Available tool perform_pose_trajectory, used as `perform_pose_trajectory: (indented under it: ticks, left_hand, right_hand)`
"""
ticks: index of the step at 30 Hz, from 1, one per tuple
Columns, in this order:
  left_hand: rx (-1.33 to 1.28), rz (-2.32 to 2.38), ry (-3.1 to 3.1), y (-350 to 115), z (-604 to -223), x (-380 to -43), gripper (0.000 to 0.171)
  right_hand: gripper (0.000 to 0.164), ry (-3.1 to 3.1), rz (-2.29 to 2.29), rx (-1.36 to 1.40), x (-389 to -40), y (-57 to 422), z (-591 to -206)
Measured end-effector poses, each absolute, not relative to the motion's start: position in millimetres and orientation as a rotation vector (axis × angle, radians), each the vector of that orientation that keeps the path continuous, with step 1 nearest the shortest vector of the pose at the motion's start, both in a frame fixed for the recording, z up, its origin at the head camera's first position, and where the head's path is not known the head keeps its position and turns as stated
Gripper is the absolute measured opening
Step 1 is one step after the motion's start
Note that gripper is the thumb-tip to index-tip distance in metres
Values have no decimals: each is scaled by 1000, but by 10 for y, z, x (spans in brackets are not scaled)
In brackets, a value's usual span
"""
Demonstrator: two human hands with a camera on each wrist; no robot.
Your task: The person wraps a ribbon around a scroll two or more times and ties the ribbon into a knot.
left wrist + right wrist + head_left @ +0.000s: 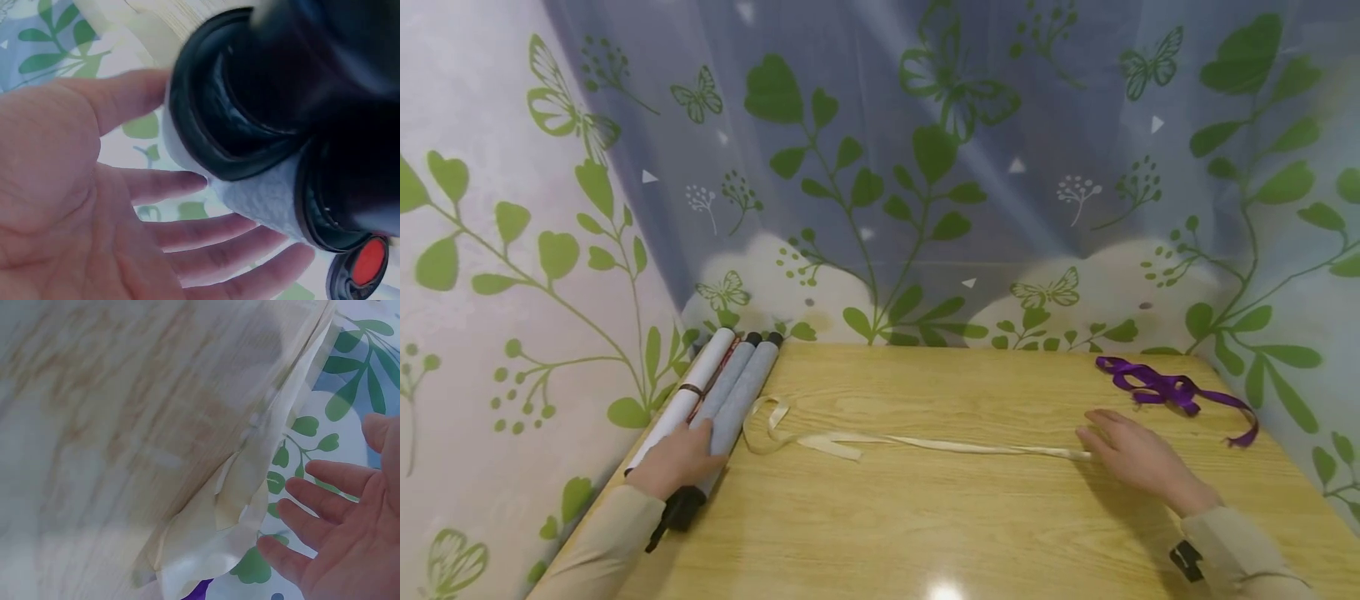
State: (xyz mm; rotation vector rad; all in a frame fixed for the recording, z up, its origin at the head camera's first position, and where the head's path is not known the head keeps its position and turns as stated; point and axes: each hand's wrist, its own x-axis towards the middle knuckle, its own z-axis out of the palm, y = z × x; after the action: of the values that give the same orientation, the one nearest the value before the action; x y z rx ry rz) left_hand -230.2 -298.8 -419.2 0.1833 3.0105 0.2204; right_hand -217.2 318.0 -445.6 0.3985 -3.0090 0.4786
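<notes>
Nearest, the left hand (673, 457) rests on two grey rolls (745, 396) at the left of the wooden surface (925, 517), its grip loose, fingers extended rather than curled round them. The right hand's (1138, 458) grip is relaxed and spread, at the right end of a cream ribbon (940, 446); whether they touch, I cannot tell. The ribbon stretches across toward the rolls, looped at its left end. A banded white roll (676, 410) lies left of the grey pair. Farther back, a purple ribbon (1165, 390) lies crumpled at right.
</notes>
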Motion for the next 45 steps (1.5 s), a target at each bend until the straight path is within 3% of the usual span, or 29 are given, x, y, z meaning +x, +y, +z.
perform_pose_trajectory:
  ticks: [9,19,31,45]
  left_hand:
    - [152,333,2878,-3087,-4222,-2436,100]
    - [140,357,2727,-3109,-4080,-2518,117]
    - [6,328,2669,-3095,-4075,-2676,120]
    - [8,661,2614,-3111,-4182,-2669,114]
  right_hand:
    - [58,-3002,422,400,-2195,3130,-4437]
    - [55,-2966,428,440,-2242,3156,-4422]
    - [60,-2962,506,467,-2279,3086,-4416]
    - [58,-2984,536,469,-2247,3022,-4448]
